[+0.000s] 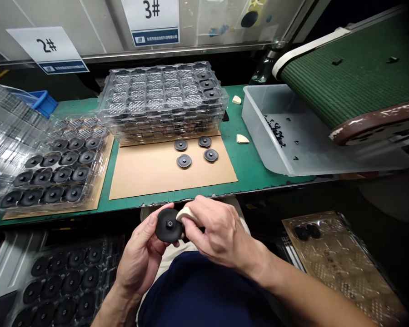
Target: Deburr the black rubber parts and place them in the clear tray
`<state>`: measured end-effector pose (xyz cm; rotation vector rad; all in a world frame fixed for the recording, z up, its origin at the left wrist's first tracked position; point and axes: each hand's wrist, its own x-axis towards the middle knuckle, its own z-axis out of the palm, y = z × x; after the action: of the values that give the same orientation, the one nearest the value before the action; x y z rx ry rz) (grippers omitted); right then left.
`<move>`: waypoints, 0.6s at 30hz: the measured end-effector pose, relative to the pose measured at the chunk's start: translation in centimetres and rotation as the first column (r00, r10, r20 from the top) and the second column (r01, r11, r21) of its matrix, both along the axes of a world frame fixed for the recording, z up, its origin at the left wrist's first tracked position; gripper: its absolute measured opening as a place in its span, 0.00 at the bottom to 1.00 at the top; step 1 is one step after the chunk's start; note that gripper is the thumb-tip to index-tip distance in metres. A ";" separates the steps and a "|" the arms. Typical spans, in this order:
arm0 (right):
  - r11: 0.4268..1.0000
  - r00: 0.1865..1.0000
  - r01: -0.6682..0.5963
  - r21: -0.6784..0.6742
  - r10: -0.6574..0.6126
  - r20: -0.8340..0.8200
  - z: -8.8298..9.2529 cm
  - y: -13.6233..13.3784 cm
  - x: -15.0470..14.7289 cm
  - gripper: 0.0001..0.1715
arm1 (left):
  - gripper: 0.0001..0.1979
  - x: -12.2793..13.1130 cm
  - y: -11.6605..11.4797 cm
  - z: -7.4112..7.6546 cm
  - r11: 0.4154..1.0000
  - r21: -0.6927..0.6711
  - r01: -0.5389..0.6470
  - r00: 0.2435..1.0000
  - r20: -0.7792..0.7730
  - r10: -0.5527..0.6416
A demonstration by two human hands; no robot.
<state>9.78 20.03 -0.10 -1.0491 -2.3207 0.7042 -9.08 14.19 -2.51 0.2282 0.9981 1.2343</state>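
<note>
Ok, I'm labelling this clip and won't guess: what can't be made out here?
Head view:
The pale piece in the right hand: mostly covered by it.
The black disc in the left hand: far face turned away.
Print under the 2# sign: too small.
The black bits in the clear bin: too small.

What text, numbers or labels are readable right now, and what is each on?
"2#": left white sign behind the bench.
"3#": centre white sign behind the bench.
Blue strips under both numbers: print too small to read.
Black disc in left hand, beige wedge in right hand: no lettering visible.
</note>
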 end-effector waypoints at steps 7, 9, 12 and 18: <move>1.000 1.000 -0.002 0.005 0.002 0.032 0.0 -0.2 0.1 0.12 | 0.20 -0.2 0.4 0.4 0.998 -0.023 0.066 0.998 0.001 -0.066; 0.999 0.999 -0.034 -0.030 0.035 0.034 0.0 -0.3 0.1 0.12 | 0.20 -0.5 0.4 0.4 0.998 -0.030 0.051 0.999 -0.008 -0.051; 0.998 0.996 -0.069 -0.005 0.069 0.058 0.2 -0.3 0.1 0.10 | 0.19 -0.9 0.3 0.3 0.996 -0.013 0.089 0.996 -0.019 -0.090; 0.980 0.990 -0.130 0.148 0.119 0.083 0.2 0.3 -0.2 0.07 | 0.18 -1.1 0.2 0.1 0.965 0.070 0.253 0.967 0.009 -0.254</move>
<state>9.62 20.30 0.08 -0.8815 -2.4767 0.5316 -10.19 14.40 -2.37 0.3859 0.8818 1.0346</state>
